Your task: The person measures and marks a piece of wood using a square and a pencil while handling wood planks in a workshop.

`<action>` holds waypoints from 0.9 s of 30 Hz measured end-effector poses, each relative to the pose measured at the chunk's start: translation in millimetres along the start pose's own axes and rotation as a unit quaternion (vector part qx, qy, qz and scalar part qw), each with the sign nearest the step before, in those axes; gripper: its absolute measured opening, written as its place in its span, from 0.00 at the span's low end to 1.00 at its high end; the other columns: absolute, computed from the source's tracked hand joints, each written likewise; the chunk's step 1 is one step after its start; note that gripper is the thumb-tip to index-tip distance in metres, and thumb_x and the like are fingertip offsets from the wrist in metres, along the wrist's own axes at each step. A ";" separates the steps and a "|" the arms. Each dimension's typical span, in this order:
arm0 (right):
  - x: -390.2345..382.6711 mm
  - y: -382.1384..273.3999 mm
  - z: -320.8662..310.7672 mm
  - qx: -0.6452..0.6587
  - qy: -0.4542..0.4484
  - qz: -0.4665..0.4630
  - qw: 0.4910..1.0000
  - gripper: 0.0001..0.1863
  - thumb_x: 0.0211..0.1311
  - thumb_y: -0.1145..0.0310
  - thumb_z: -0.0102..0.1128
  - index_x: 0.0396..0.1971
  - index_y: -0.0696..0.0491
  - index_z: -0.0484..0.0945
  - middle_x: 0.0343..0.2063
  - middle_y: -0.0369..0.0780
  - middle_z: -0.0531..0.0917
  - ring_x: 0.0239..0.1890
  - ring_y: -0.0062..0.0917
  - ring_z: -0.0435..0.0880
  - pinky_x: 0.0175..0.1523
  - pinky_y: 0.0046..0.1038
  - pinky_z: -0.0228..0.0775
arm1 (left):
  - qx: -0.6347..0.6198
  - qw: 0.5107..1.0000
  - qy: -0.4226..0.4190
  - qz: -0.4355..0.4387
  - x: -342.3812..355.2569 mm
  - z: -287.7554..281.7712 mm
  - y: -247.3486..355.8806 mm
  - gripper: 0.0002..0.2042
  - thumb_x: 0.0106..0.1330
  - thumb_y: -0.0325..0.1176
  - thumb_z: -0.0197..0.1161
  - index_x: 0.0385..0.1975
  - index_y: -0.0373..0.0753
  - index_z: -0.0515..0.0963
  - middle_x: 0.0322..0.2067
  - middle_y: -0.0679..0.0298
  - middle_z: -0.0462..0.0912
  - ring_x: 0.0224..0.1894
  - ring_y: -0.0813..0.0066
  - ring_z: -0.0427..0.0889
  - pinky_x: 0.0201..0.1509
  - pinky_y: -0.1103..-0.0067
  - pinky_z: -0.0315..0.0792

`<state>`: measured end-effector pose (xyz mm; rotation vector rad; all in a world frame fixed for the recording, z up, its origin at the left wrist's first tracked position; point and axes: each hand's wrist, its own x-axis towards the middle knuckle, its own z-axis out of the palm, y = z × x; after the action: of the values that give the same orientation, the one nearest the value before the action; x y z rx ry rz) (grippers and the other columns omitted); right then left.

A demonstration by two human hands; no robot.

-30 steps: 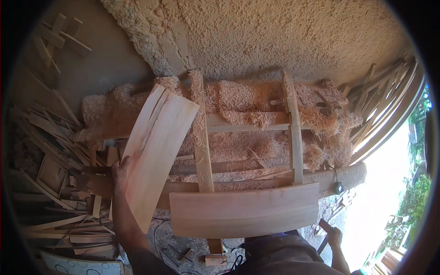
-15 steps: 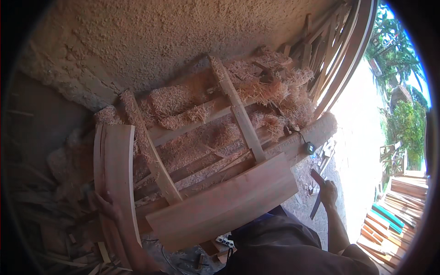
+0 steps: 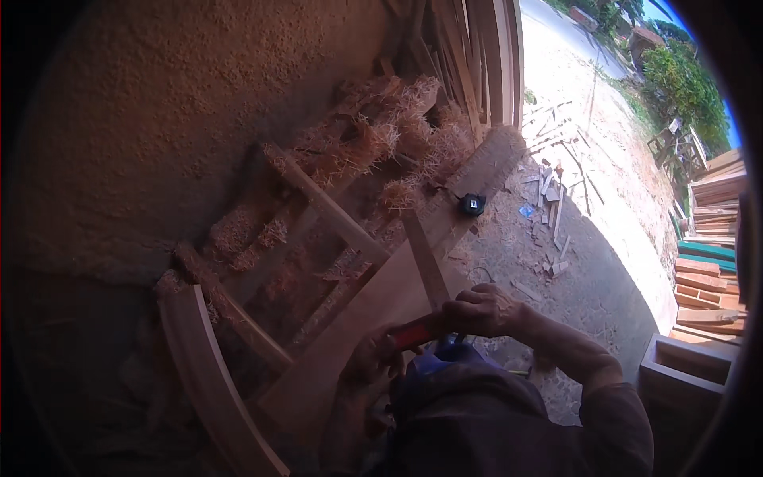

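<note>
In front of my body, both hands are on an L-shaped try square with a red-brown stock and a flat blade [image 3: 427, 266]. My right hand [image 3: 486, 310] is closed around the corner where blade and stock meet. At the other end of the stock is my left hand [image 3: 369, 358], its fingers curled round it and partly in shadow. The blade points away from me, over the edge of a wide plank [image 3: 342, 346]. Left of the plank stands a curved board [image 3: 208, 374], touched by neither hand.
Two narrow cross slats [image 3: 326, 203] lie over heaped wood shavings [image 3: 369, 147] beside a rough wall [image 3: 159, 119]. A black tape measure [image 3: 471, 204] sits on a beam. Offcuts [image 3: 552, 199] litter the floor; stacked timber [image 3: 707, 278] and a box-like frame [image 3: 687, 366] stand right.
My left hand has left the curved board and taken hold of the try square's stock. My right hand has brought the square inward from the right. The view has turned rightward.
</note>
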<state>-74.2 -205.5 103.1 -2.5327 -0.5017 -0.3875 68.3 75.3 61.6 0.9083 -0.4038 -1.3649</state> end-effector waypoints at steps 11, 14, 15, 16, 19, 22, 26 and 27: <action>-117.9 -30.1 124.2 0.590 0.096 0.468 0.651 0.32 0.67 0.64 0.62 0.69 0.55 0.68 0.40 0.39 0.83 0.30 0.19 0.77 0.33 0.25 0.71 | 0.082 0.971 0.201 -0.101 -8.0 38.1 -176.9 0.10 0.76 0.39 0.59 0.43 0.38 0.78 0.29 0.68 0.83 0.23 0.88 0.72 0.29 0.85 0.66; -128.2 -35.9 121.8 0.588 0.084 0.512 0.620 0.21 0.65 0.59 0.66 0.53 0.55 0.77 0.30 0.35 0.79 0.26 0.16 0.72 0.27 0.23 0.62 | 0.186 0.956 0.205 -0.102 3.0 41.7 -196.6 0.14 0.75 0.43 0.62 0.46 0.39 0.78 0.30 0.66 0.85 0.25 0.86 0.74 0.32 0.83 0.69; -133.0 -28.7 123.8 0.573 0.042 0.515 0.636 0.18 0.65 0.58 0.66 0.48 0.54 0.77 0.28 0.34 0.78 0.25 0.16 0.72 0.27 0.23 0.62 | 0.230 0.945 0.200 -0.120 4.7 32.2 -207.9 0.15 0.74 0.45 0.63 0.47 0.39 0.78 0.32 0.64 0.85 0.26 0.83 0.77 0.34 0.80 0.71; -139.2 -20.1 130.0 0.557 0.004 0.516 0.651 0.16 0.65 0.58 0.67 0.44 0.53 0.78 0.26 0.33 0.77 0.25 0.15 0.71 0.27 0.23 0.61 | 0.276 0.932 0.193 -0.138 8.6 32.0 -207.6 0.17 0.73 0.46 0.64 0.49 0.39 0.78 0.33 0.63 0.86 0.27 0.80 0.79 0.35 0.78 0.74; -157.9 -7.6 158.5 0.607 0.092 0.496 0.614 0.12 0.67 0.58 0.67 0.41 0.49 0.78 0.27 0.29 0.77 0.27 0.12 0.73 0.30 0.21 0.64 | 0.646 0.724 0.241 -0.010 17.9 43.1 -192.3 0.27 0.67 0.49 0.69 0.59 0.40 0.74 0.48 0.53 0.84 0.47 0.62 0.83 0.51 0.64 0.77; -160.4 2.6 154.2 0.588 0.129 0.488 0.632 0.12 0.67 0.57 0.67 0.40 0.49 0.78 0.27 0.28 0.76 0.27 0.12 0.72 0.30 0.21 0.64 | 0.804 0.517 0.257 0.143 22.8 42.8 -159.1 0.41 0.59 0.52 0.74 0.70 0.44 0.64 0.67 0.48 0.68 0.69 0.44 0.67 0.67 0.48 0.65; -147.6 17.0 153.6 0.598 0.138 0.467 0.636 0.15 0.67 0.56 0.65 0.42 0.51 0.78 0.26 0.29 0.77 0.27 0.13 0.71 0.30 0.21 0.64 | 0.859 0.450 0.242 -0.035 20.2 14.7 -148.0 0.51 0.51 0.53 0.77 0.76 0.48 0.56 0.76 0.49 0.54 0.77 0.38 0.51 0.72 0.39 0.55; -139.4 18.8 152.6 0.583 0.151 0.457 0.654 0.15 0.67 0.56 0.65 0.44 0.51 0.78 0.26 0.29 0.77 0.27 0.13 0.72 0.31 0.22 0.64 | 0.870 0.432 0.235 -0.041 20.3 8.4 -147.3 0.52 0.51 0.53 0.77 0.76 0.49 0.55 0.76 0.49 0.53 0.77 0.38 0.50 0.72 0.38 0.53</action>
<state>-164.3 -175.2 -81.4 -1.1161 0.5616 -0.0142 -30.6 61.3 -48.8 2.9148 -1.3916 -0.1248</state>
